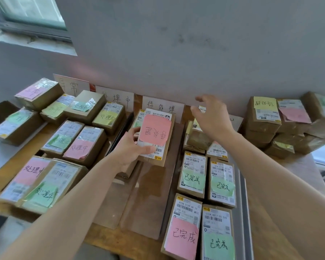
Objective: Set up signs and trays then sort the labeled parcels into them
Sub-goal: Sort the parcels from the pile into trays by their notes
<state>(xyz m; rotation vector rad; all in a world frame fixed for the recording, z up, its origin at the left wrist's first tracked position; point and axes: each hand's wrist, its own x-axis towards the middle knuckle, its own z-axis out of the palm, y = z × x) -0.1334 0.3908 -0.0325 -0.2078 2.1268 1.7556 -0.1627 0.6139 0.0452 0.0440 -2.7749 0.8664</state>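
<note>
Both bare forearms enter from the lower edge and reach across the wooden counter (266, 222). Left hand (131, 149) grips a brown parcel (156, 139) by its near-left corner, thumb lying on the white shipping label; the parcel carries a pink note (155, 129) reading 待处理 upside down and is held over the middle tray (148, 194), in front of the white sign (162, 107) with the same three characters. Right hand (212, 117) hovers with fingers spread and slightly curled, holding nothing, above a small heap of parcels (197, 137) at the far end of the right tray. Nearer in that tray lie four parcels in two rows: two with green 已完成 notes (193, 180), then one pink-noted (183, 238) and one green-noted (219, 244). Left of centre, parcels with 处理中 notes (79, 149) lie grouped before the 处理中 sign (116, 97); a further sign, 异常 (69, 85), leans against the wall behind boxes at far left. An unsorted stack of parcels (287, 122) sits at the counter's far right, one topped with a yellow note (265, 104)
</note>
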